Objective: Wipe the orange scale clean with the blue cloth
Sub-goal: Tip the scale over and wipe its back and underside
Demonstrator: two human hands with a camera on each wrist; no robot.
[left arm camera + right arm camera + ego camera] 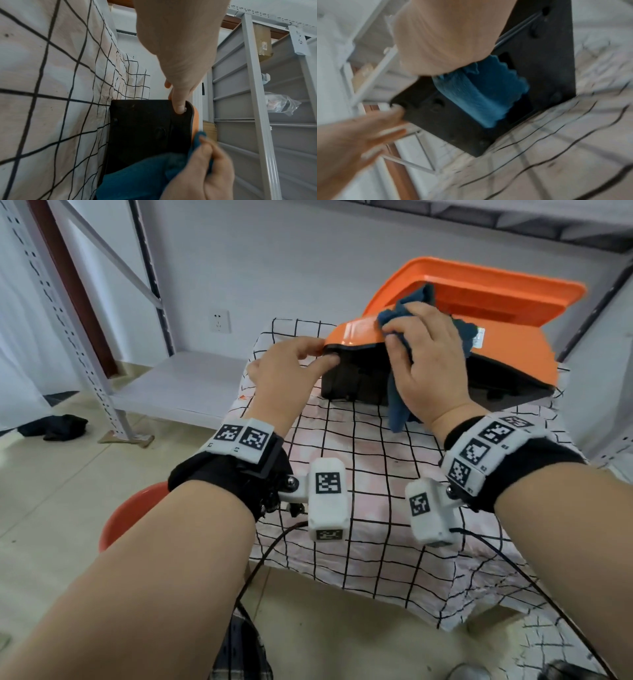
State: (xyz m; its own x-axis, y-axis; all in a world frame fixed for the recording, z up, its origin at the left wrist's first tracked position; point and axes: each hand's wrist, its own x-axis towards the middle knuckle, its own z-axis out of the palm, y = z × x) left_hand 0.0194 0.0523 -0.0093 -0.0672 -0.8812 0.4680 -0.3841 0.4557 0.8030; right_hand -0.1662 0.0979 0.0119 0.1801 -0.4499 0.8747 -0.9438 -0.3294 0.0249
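On the tilted orange plastic scale (356, 332), right hand (428, 361) bunches the blue cloth (399, 405); left hand (291, 364) pinches its corner.

blue cloth (481, 94) against black scale underside (547, 67), blurred checked sheet (556, 155) beneath

Black wristbands (219, 474), white blocks with black square-code markers (328, 498), thin black cables (267, 553); forearms bare.

Right wrist view blurred; blue cloth (399, 405) hides scale's (356, 332) front.
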